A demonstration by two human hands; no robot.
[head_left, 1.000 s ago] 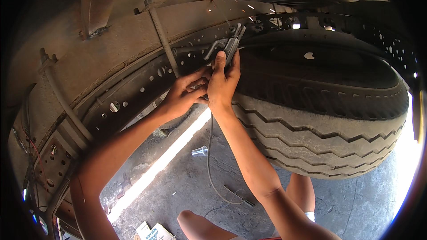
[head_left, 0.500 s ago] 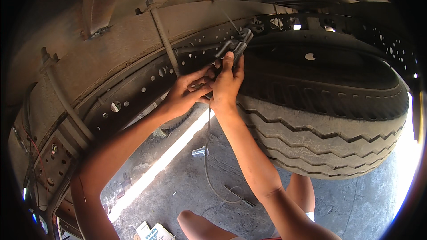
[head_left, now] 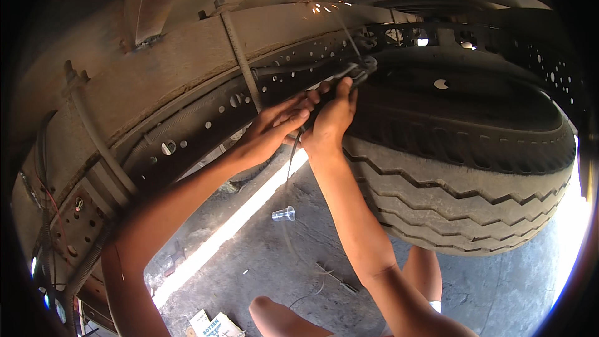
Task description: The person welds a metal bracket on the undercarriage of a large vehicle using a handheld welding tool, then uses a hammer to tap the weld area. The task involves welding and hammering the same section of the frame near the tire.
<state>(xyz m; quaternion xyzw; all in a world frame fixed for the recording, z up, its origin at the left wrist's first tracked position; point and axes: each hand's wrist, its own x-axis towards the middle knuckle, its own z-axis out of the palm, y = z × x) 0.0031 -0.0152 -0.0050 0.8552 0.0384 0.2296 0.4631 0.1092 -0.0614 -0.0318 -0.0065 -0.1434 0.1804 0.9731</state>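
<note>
My right hand [head_left: 332, 118] is closed around the dark handle of a welding electrode holder [head_left: 358, 73], raised between the truck frame and the large tyre. A thin welding rod [head_left: 347, 32] slants up and left from its jaws toward the underside beam. Small orange sparks [head_left: 324, 9] glow near the rod's upper end. My left hand [head_left: 277, 126] is against the lower part of the handle, fingers and thumb closed about it and partly hidden. A dark cable [head_left: 293, 159] hangs below both hands.
A worn tyre [head_left: 462, 193] lies close at the right. The perforated frame rail [head_left: 187, 134] and long U-bolts [head_left: 240, 56] run along the left. On the concrete floor are a clear plastic cup [head_left: 284, 214], a thin tool with a wire [head_left: 337, 278] and a printed box [head_left: 217, 326].
Sparks have appeared by the beam. The holder and my right hand have tilted and shifted slightly right and down. Below, the cable has swung and blurred. The whole view has shifted a little.
</note>
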